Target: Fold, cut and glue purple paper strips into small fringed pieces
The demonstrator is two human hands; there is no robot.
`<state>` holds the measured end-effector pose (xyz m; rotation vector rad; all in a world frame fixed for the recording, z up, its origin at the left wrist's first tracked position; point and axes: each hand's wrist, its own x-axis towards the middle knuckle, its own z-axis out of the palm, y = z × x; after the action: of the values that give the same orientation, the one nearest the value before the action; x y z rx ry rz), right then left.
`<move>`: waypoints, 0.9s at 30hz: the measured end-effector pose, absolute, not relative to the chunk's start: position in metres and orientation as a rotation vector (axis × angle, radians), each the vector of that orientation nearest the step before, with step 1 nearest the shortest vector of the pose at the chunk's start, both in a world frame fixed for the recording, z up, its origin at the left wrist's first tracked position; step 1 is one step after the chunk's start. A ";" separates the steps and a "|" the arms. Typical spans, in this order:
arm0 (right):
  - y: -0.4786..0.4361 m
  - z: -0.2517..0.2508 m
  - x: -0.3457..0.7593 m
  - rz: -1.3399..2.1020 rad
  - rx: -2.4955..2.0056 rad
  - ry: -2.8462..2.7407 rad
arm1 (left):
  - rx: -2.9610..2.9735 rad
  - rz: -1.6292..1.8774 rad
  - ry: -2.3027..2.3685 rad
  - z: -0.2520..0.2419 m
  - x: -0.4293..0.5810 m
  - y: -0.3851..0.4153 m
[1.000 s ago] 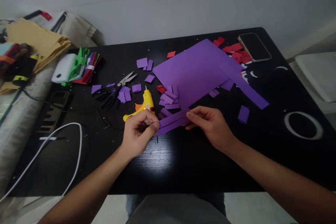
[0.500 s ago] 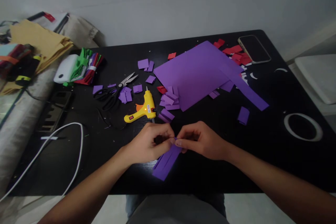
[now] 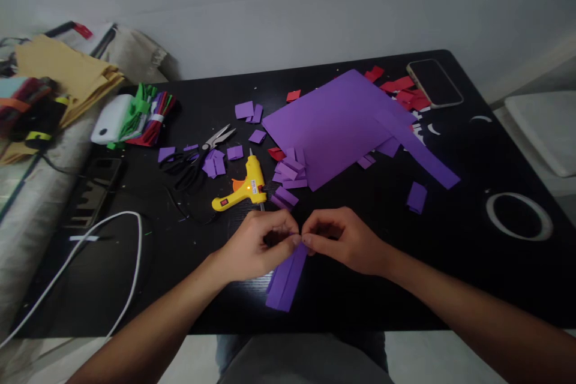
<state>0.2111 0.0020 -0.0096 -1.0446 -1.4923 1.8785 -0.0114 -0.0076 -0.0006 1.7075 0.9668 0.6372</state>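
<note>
A long folded strip of purple paper (image 3: 287, 282) hangs down from my fingertips near the front of the black table. My left hand (image 3: 263, 243) pinches its upper end from the left. My right hand (image 3: 344, 240) pinches the same end from the other side, and the thumbs nearly meet. The fingers cover the strip's top edge. Just beyond my left hand lies a yellow glue gun (image 3: 245, 186) with its small light on. Small folded purple pieces (image 3: 291, 169) are heaped between the glue gun and a large purple sheet (image 3: 333, 126).
Black-handled scissors (image 3: 204, 153) lie left of the glue gun among purple scraps. A phone (image 3: 434, 84) and red paper scraps (image 3: 405, 93) are at the back right. A roll of tape (image 3: 519, 216) sits at right. A white cable (image 3: 137, 252) loops over the left side.
The strip's lower end has swung slightly to the right, and it looks narrower. Both hands keep their pinch in nearly the same place.
</note>
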 end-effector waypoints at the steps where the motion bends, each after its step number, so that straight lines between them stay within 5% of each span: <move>1: 0.002 -0.010 0.211 1.873 -1.038 -1.508 | 1.719 0.631 0.960 -0.001 -0.011 -0.008; 27: 0.001 -0.013 0.209 1.869 -1.012 -1.365 | 1.596 0.735 0.963 -0.011 -0.012 -0.011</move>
<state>0.2095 0.0008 -0.0134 -1.0122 -1.3649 1.8693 -0.0123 -0.0111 -0.0114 1.5960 0.9627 0.7348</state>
